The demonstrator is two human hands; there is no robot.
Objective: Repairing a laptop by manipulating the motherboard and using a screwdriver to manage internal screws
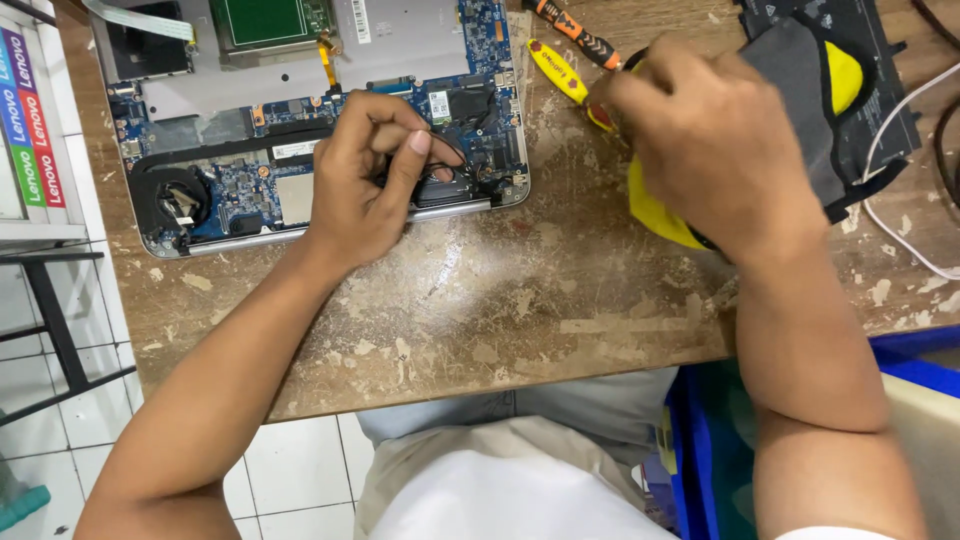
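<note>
Hands work over an opened laptop [300, 110] lying bottom-up on a scuffed wooden surface [520, 290].

Left hand [375, 180] rests on the laptop's near right corner, fingers curled and pinching at a small dark part by the hinge; what it grips is too small to tell. Right hand [700, 140] sits well apart to the right, closed over a yellow-and-black tool pouch [845, 75] and touching a yellow-handled screwdriver [558, 70]. An orange-and-black screwdriver [575, 32] lies just beyond it.
</note>
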